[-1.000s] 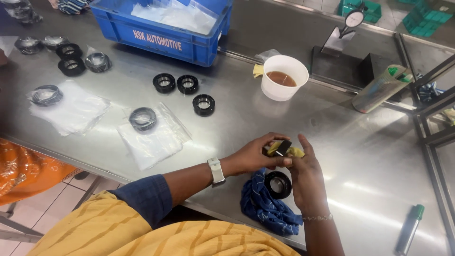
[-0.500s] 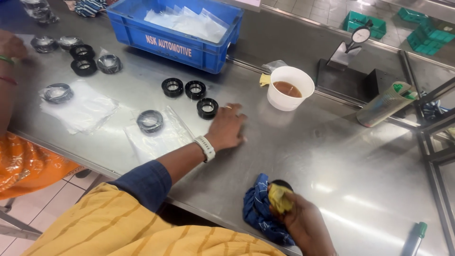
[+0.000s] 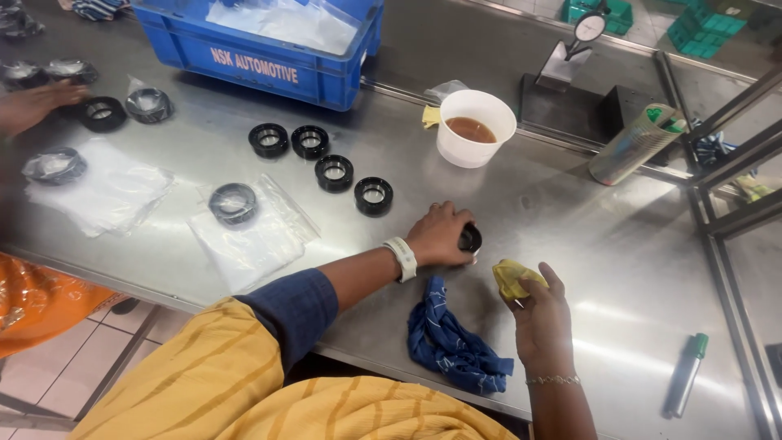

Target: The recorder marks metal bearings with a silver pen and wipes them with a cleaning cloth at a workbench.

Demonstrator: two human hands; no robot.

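Observation:
My left hand (image 3: 440, 234) is closed over a black ring-shaped part (image 3: 470, 238) that rests on the steel table (image 3: 586, 244). My right hand (image 3: 542, 318) hovers just to the right of it, pinching a small yellow cloth (image 3: 511, 279). A crumpled blue cloth (image 3: 452, 342) lies between my forearms near the table's front edge. Several more black rings (image 3: 374, 195) stand in a loose row to the upper left of my left hand. Another ring (image 3: 234, 202) sits on a clear plastic bag (image 3: 261, 236).
A white cup (image 3: 476, 128) of brown liquid stands behind the rings, next to a blue crate (image 3: 269, 57). A dial gauge stand (image 3: 570, 73) is at the back right. A green-capped marker (image 3: 686, 375) lies front right. Another person's hand (image 3: 32, 104) reaches among parts at far left.
My hands parted. The left reached out to the row, which gained one ring, then came back and closed on a ring near the blue cloth. The right kept the yellow cloth.

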